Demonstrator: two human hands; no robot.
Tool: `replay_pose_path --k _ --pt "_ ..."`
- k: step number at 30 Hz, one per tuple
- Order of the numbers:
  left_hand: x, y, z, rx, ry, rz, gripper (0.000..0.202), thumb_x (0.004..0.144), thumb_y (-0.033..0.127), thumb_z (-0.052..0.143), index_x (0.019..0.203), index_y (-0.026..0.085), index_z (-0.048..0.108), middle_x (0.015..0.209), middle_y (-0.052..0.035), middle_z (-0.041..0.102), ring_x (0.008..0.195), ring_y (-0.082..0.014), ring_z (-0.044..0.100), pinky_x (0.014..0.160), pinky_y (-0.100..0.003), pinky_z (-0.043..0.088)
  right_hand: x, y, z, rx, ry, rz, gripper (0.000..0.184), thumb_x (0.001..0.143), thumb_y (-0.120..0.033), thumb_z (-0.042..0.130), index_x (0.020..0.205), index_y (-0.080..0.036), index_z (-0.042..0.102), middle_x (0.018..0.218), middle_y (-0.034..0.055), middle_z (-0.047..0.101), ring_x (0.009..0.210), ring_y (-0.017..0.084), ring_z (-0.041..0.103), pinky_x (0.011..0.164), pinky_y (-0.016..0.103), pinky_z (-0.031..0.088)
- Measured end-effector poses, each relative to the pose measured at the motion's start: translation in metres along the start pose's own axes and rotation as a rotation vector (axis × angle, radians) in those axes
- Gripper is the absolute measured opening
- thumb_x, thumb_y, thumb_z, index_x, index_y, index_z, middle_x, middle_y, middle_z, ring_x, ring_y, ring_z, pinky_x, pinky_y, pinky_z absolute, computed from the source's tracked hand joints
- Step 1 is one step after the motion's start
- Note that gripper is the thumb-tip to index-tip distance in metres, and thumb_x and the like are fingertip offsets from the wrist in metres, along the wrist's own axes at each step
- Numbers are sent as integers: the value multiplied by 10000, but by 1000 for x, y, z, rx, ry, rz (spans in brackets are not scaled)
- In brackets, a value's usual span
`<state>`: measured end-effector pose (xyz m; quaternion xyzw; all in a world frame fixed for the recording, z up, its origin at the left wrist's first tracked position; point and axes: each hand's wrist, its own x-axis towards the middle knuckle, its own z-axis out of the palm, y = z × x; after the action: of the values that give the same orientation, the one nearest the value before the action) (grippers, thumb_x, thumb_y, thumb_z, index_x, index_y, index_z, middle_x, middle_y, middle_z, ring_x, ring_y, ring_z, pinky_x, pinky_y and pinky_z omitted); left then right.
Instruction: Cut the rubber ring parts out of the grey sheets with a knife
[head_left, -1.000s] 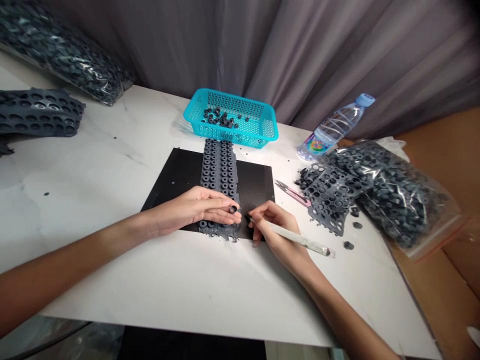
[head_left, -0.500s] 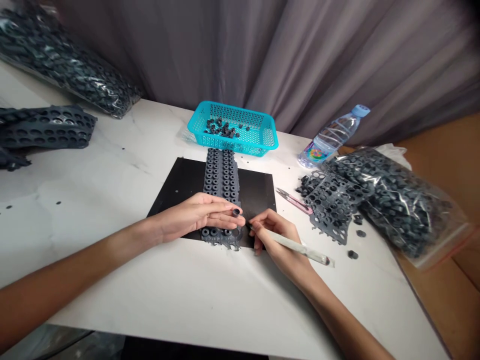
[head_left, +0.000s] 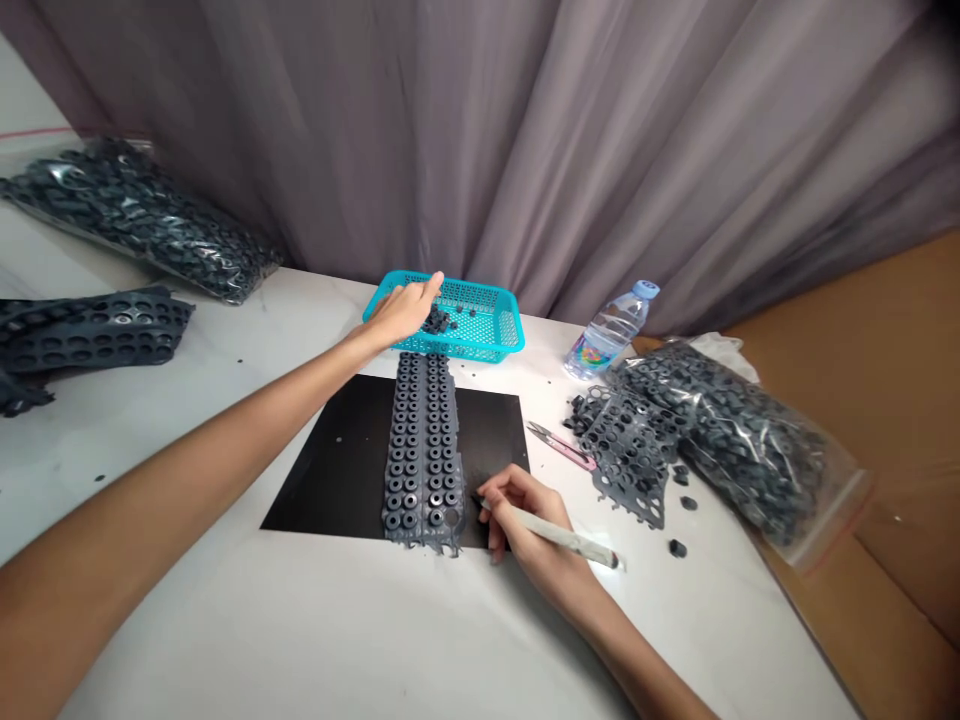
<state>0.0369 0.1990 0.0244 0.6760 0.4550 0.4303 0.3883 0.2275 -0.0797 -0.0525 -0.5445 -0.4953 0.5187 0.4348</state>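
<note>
A long grey rubber strip [head_left: 421, 440] studded with small rings lies lengthwise on a black mat [head_left: 349, 470]. My left hand [head_left: 405, 310] is stretched out over the near left edge of the turquoise basket [head_left: 491, 335], fingers extended and together, above several loose grey rings [head_left: 436, 320] inside it; whether it holds anything is hidden. My right hand [head_left: 517, 515] rests on the mat's near right corner beside the strip's torn end, closed around a white pen-like tool [head_left: 566, 540] whose tip points at the strip.
Empty punched rubber sheets [head_left: 626, 445] and a clear bag of rings [head_left: 739, 445] lie at the right, with pink snips [head_left: 559, 445] and a water bottle [head_left: 607, 335]. More sheets [head_left: 90, 335] and another bag [head_left: 142, 220] sit at the left. Loose rings [head_left: 677, 547] dot the table.
My left hand left the strip's near end, where it pinched a ring, and reached forward to the basket. The right hand stayed put. The view tilted up.
</note>
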Motion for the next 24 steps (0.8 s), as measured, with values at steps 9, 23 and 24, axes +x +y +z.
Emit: replay_pose_path --k 9,23,24 --pt "-182 9 -6 318 -560 389 192 1069 368 591 1058 209 698 1057 -29 714 971 -184 684 898 -327 514 -12 0 7 -89 -79 -26 49 970 -236 609 944 -206 638 714 -27 655 511 118 593 486 223 458" --pt "-226 -20 -10 286 -676 415 150 1061 272 635 1170 199 707 1183 -68 676 1116 -224 672 998 -359 502 -15 7 14 -61 -136 39 49 943 -165 642 950 -209 664 736 -25 692 512 101 588 505 213 452" --pt "-227 -20 -9 292 -675 418 145 1061 268 633 1164 198 707 1177 -67 677 1113 -226 672 999 -362 498 -15 6 14 -62 -138 43 57 938 -157 641 950 -208 663 740 -25 693 515 101 590 508 214 450"
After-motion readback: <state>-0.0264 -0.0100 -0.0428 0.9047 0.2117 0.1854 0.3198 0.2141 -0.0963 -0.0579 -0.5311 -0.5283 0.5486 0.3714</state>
